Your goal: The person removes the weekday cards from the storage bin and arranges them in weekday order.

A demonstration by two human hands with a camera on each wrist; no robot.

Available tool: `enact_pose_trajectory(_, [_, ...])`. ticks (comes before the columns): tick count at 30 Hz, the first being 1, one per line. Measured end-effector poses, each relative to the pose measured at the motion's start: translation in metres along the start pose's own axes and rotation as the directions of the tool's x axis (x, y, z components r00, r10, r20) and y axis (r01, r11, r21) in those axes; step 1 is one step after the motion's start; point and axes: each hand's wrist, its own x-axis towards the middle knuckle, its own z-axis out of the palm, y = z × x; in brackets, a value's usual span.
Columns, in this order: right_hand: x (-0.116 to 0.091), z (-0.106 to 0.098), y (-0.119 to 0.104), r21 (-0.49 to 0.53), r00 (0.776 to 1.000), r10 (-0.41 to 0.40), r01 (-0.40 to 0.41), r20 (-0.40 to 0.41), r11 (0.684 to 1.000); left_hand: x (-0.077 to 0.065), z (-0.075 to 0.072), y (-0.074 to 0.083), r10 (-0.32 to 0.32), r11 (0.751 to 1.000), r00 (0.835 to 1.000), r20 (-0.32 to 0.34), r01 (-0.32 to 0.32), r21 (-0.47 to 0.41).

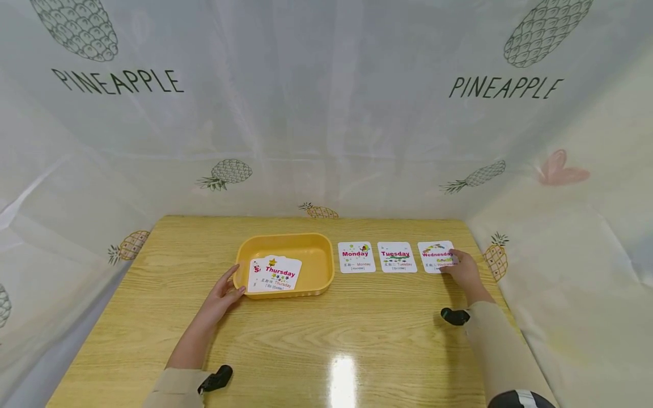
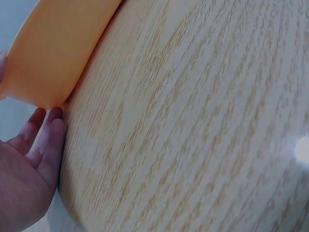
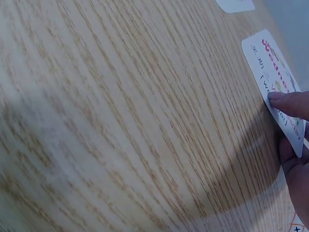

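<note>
My left hand (image 1: 223, 292) holds the left end of a yellow plastic tray (image 1: 318, 289), its fingers and thumb round the near left corner. In the left wrist view, fingertips touch the tray wall (image 2: 63, 48) low down. A Thursday card (image 1: 275, 275) lies in the tray, over another card that is mostly hidden. My right hand (image 1: 465, 275) pinches the right edge of the Wednesday card (image 1: 431, 252); the right wrist view shows the thumb (image 3: 289, 102) on its printed face and fingers beneath. The Tuesday card (image 1: 397, 263) and Monday card (image 1: 357, 263) lie to its left.
The wooden table (image 1: 306, 340) extends toward me, with a bright glare spot near its front. A pineapple-print sheet (image 1: 326, 113) hangs behind the table and along both sides. Black bands with dark devices (image 1: 215, 379) sit at both wrists.
</note>
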Motion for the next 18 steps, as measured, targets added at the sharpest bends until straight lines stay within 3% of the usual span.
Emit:
enact_pose_trajectory(10, [-0.0018, 0.0003, -0.004, -0.005, 0.999, 0.046, -0.045, 0.02, 0.999, -0.0001, 0.0002, -0.0009, 0.005, 1.0, 1.0, -0.001, -0.005, -0.002])
enact_pose_trajectory(18, [0.0002, 0.0002, -0.0024, -0.03, 0.999, 0.023, -0.022, 0.025, 0.999, 0.0011, -0.0005, -0.0006, 0.009, 1.0, 1.0, -0.006, -0.009, -0.001])
